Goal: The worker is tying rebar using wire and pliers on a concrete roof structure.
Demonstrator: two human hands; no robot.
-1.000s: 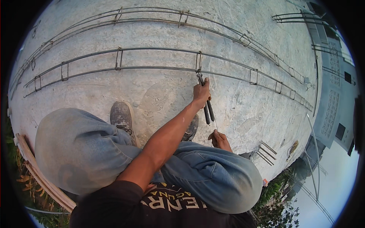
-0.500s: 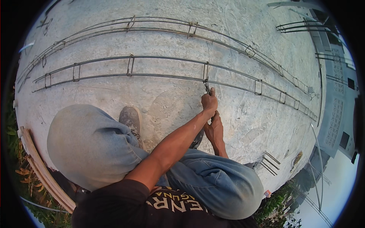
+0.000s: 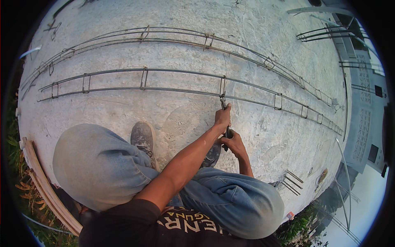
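A pair of dark pincers (image 3: 227, 132) stands with its jaws at the wire tie where a stirrup meets the near bar of the closer rebar cage (image 3: 181, 90). My left hand (image 3: 222, 118) is wrapped round the pincers just below the jaws, its thumb pointing up along them. Below it, my right hand (image 3: 235, 145) has its fingers curled about the lower handle ends, which poke out beneath. The cage is two long bars with rectangular stirrups, lying across the floor in front of me. The tie itself is too small to make out.
A second rebar cage (image 3: 177, 41) lies beyond the first on the rough concrete slab (image 3: 177, 115). Short bars (image 3: 293, 182) stick up at right; more bars (image 3: 325, 37) project at far right. Wooden boards (image 3: 51, 189) edge the left side. My shoe (image 3: 142, 136) is planted near the cage.
My left hand stays on the pincers near the jaws. My right hand has shifted slightly down and its fingers have loosened, baring the handle ends. The whole view has tilted a little.
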